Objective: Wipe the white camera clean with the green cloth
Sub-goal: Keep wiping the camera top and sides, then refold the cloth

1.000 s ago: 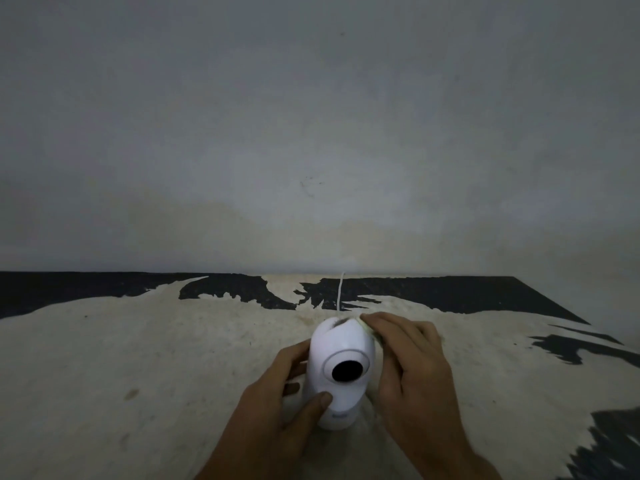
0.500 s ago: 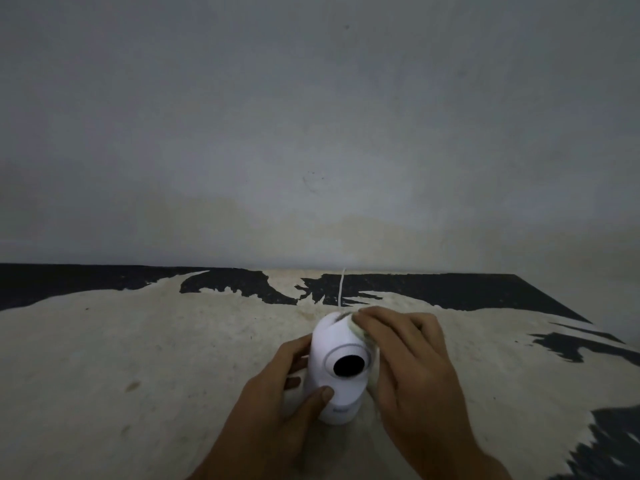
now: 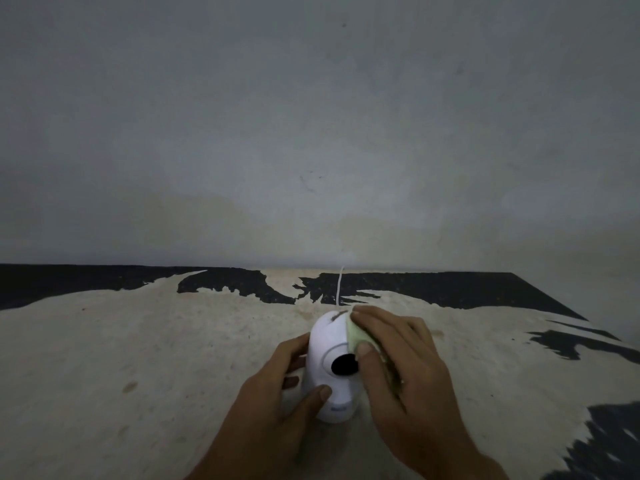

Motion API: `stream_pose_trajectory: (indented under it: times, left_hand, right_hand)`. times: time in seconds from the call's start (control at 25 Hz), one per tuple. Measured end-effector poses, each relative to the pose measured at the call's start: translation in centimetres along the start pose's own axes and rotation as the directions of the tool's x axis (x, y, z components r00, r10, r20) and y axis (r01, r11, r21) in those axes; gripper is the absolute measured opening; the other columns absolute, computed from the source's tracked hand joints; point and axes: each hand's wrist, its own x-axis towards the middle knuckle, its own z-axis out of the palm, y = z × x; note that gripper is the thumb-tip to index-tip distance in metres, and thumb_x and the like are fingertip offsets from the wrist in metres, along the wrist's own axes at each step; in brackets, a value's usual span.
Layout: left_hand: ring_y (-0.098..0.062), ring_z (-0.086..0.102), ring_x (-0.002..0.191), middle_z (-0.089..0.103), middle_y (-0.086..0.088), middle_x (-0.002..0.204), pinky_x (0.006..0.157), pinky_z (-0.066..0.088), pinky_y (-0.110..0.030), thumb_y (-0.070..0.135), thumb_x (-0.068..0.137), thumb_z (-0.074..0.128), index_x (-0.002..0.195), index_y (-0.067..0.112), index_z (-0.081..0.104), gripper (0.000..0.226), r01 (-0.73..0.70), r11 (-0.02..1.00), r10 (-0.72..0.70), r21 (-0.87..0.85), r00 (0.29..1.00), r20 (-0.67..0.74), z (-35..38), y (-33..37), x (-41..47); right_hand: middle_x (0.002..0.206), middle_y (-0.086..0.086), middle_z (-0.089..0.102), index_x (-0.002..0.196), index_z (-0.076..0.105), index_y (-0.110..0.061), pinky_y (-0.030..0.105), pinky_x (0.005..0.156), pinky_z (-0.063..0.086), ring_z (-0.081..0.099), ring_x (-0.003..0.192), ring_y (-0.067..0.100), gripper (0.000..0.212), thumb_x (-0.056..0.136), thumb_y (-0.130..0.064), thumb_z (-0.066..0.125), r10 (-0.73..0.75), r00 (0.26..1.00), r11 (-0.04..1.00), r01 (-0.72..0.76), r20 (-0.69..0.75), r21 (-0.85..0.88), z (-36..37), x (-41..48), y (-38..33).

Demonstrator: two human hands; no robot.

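Two bare forearms enter from the lower edge, the left hand [image 3: 277, 386] and right hand [image 3: 405, 362] both uncovered: no sleeves, gloves, rings or watch visible in dim light.

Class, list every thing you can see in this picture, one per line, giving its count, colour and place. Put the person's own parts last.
camera: one, white with a black lens, upright on the table near the front, between the two hands.
cloth: one, pale green, pressed on the camera's right side under the right hand, mostly hidden.
cable: one, white, runs from behind the camera to the table's far edge.
table: one, worn beige top with black patches along the far edge and right side.
wall: one, grey, behind the table.
left hand: one, grip on the camera's left side and base.
right hand: one, holds the cloth against the camera.
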Motion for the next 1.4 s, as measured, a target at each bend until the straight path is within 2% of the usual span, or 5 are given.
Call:
stream_pose_trajectory:
  times: [0.16, 0.68, 0.84, 1.0, 1.4]
  left_hand:
    - [0.029, 0.044, 0.092, 0.043, 0.037, 0.108, 0.07, 0.037, 0.008, 0.058, 0.069, 0.055, 0.106, 0.055, 0.028, 0.046, -0.044, 0.999, 0.044, 0.013, 0.999, 0.013, 0.1, -0.4, 0.0]
    - [0.025, 0.047, 0.085, 0.041, 0.04, 0.102, 0.064, 0.039, 0.004, 0.06, 0.071, 0.056, 0.109, 0.054, 0.027, 0.048, -0.01, 1.0, 0.01, -0.019, 1.0, 0.017, 0.0, 0.0, 0.0]
    - [0.022, 0.043, 0.082, 0.038, 0.042, 0.097, 0.063, 0.037, 0.002, 0.05, 0.072, 0.059, 0.1, 0.057, 0.027, 0.044, 0.015, 1.0, -0.015, -0.021, 1.0, 0.016, -0.1, 0.2, 0.0]
    - [0.029, 0.044, 0.086, 0.041, 0.043, 0.102, 0.067, 0.037, 0.007, 0.055, 0.065, 0.055, 0.105, 0.058, 0.027, 0.048, -0.007, 1.0, 0.008, -0.012, 0.999, 0.033, -0.1, 0.1, 0.0]
    - [0.034, 0.04, 0.086, 0.039, 0.041, 0.102, 0.065, 0.036, 0.009, 0.052, 0.068, 0.056, 0.104, 0.058, 0.027, 0.047, -0.021, 1.0, 0.021, -0.007, 0.999, 0.034, 0.0, 0.0, 0.0]
  right_hand:
    - [0.126, -0.042, 0.039, 0.122, 0.055, -0.028, 0.022, 0.091, 0.042, 0.043, 0.115, -0.004, 0.035, 0.089, -0.041, 0.051, -0.034, 0.999, 0.999, 0.034, -0.018, -0.009, -0.5, 0.2, 0.5]
    - [0.119, -0.002, 0.066, 0.122, 0.056, -0.022, 0.011, 0.095, 0.043, 0.053, 0.113, -0.008, 0.033, 0.096, -0.032, 0.037, 0.056, 0.997, 0.99, -0.048, -0.058, 0.132, 0.7, -0.2, -0.2]
    - [0.108, 0.013, 0.071, 0.108, 0.066, -0.001, 0.03, 0.083, 0.053, 0.057, 0.105, 0.011, 0.058, 0.102, -0.039, 0.024, -0.117, 0.991, 0.993, 0.116, -0.071, -0.013, 1.4, -0.3, 0.2]
    - [0.111, -0.002, 0.069, 0.119, 0.058, -0.022, 0.035, 0.086, 0.053, 0.063, 0.099, 0.011, 0.048, 0.095, -0.049, 0.027, 0.213, 0.977, 0.969, -0.208, -0.019, 0.132, 1.6, -0.2, 0.4]
    - [0.102, -0.017, 0.068, 0.113, 0.058, -0.032, 0.009, 0.074, 0.047, 0.062, 0.092, -0.001, 0.03, 0.096, -0.035, 0.034, 0.282, 0.958, 0.931, -0.288, 0.057, 0.223, 1.2, 0.1, -0.1]
